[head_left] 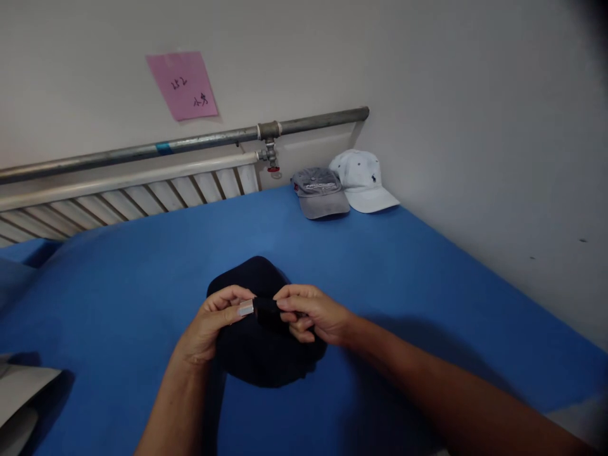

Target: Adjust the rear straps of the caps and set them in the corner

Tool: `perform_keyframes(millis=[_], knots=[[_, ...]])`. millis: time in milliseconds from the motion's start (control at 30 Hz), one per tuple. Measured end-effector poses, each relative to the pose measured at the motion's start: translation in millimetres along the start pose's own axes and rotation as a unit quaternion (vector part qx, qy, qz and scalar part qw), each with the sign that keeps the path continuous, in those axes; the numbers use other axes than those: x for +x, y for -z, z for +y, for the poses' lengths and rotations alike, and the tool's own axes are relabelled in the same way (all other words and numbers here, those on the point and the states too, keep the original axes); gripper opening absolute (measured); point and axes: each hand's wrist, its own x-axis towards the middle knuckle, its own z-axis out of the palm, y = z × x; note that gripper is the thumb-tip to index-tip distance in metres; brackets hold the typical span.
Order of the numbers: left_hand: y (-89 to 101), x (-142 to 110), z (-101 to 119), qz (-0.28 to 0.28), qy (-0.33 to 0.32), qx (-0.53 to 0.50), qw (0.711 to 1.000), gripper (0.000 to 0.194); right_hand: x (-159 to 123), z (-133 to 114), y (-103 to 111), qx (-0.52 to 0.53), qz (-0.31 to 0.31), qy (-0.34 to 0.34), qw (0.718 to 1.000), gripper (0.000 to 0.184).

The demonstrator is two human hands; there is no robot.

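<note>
A dark navy or black cap (266, 361) is on the blue surface, below and between my hands. My left hand (213, 320) pinches a small silver metal buckle (246, 308) between thumb and fingers. From the buckle a black strap (266, 313) runs to the right. Its other side is gripped by my right hand (313, 313), with the thumb and index finger pressed together and the other fingers curled. Whether the strap passes through the buckle is too dark to make out.
A grey cap (323, 193) and a white cap (363, 180) lie side by side at the back of the blue-covered surface (166, 266). Behind are a radiator (185, 190), a metal pipe (209, 140) and a pink paper (183, 85) on the wall. A pale object (23, 392) stands at left.
</note>
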Motion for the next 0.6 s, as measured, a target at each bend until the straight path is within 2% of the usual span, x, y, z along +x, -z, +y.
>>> perform_keyframes(millis=[400, 600], knots=[[-1.4, 0.9, -1.0, -0.006, 0.005, -0.031, 0.999, 0.024, 0.9, 0.4, 1.2, 0.036, -0.041, -0.042, 0.998, 0.017], [-2.4, 1.2, -0.6, -0.002, 0.003, -0.024, 1.0, 0.022, 1.1, 1.3, -0.7, 0.028, -0.026, -0.053, 0.998, 0.016]])
